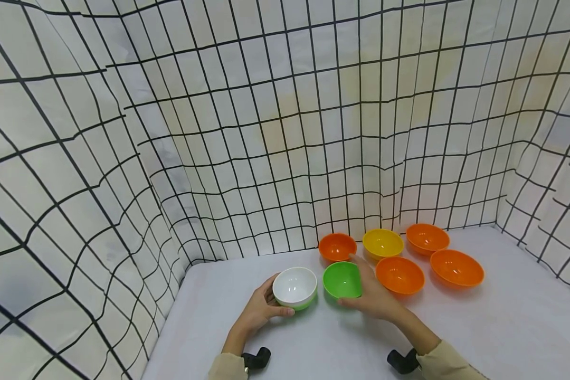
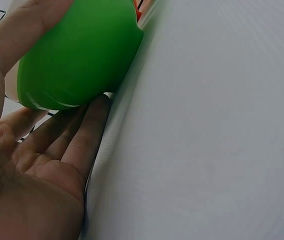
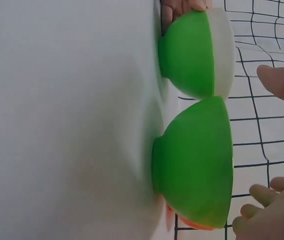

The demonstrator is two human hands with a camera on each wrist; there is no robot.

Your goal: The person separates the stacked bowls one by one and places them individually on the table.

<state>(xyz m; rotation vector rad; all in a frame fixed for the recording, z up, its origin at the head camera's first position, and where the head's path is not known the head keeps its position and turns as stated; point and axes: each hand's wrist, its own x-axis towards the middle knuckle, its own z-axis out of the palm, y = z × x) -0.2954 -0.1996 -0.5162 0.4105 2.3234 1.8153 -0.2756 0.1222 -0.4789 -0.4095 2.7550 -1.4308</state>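
A white bowl (image 1: 294, 285) sits nested in a green bowl (image 2: 87, 55) on the left of the group. My left hand (image 1: 258, 312) holds this pair, with the thumb across the front and the other fingers around the far left side. Just to the right stands a second green bowl (image 1: 339, 279), upright on the table. Over its right side reaches my right hand (image 1: 376, 296), thumb near the front of the rim and fingers at the back. In the right wrist view the fingers (image 3: 267, 195) are spread apart, beside the rim and off the bowl's wall.
Behind the second green bowl are a small orange bowl (image 1: 337, 247) and a yellow bowl (image 1: 382, 244). Three more orange bowls stand to the right, the nearest orange bowl (image 1: 400, 275) close by my right hand. A white, black-gridded wall (image 1: 275, 158) encloses the white table (image 1: 313, 348).
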